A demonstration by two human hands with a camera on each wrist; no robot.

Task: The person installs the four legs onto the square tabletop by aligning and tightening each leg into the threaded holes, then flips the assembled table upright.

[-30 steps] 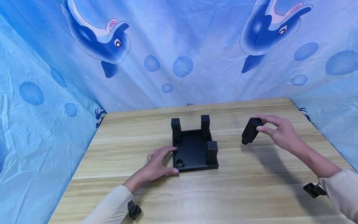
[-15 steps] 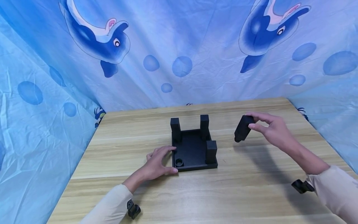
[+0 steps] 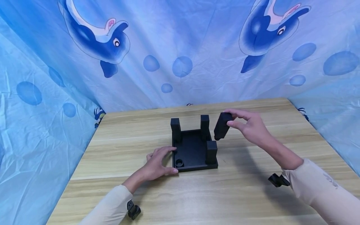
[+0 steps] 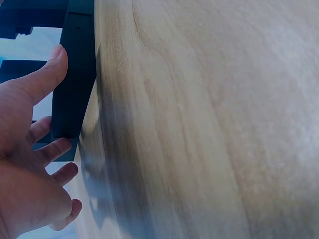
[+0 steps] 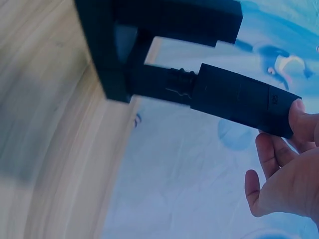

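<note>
A black square tabletop (image 3: 192, 151) lies upside down on the wooden table, its rim facing up. Three black legs stand upright in its corners: far left (image 3: 176, 129), far right (image 3: 205, 126) and near right (image 3: 211, 152). A round socket (image 3: 179, 162) shows in the near-left corner. My left hand (image 3: 157, 164) holds that corner, thumb at the front edge and index finger at the left edge. My right hand (image 3: 250, 126) pinches the top end of a loose black table leg (image 3: 223, 125), tilted in the air right of the tabletop. Its threaded end (image 5: 182, 82) points down.
The wooden table (image 3: 118, 140) is bounded behind by a blue curtain (image 3: 168, 37) printed with dolphins and bubbles. Small black cameras are strapped at the left sleeve (image 3: 107, 206) and the right sleeve (image 3: 312, 184).
My right hand has carried the table leg leftward, from the right side of the table to just beside the tabletop. My left hand and the tabletop have stayed in place.
</note>
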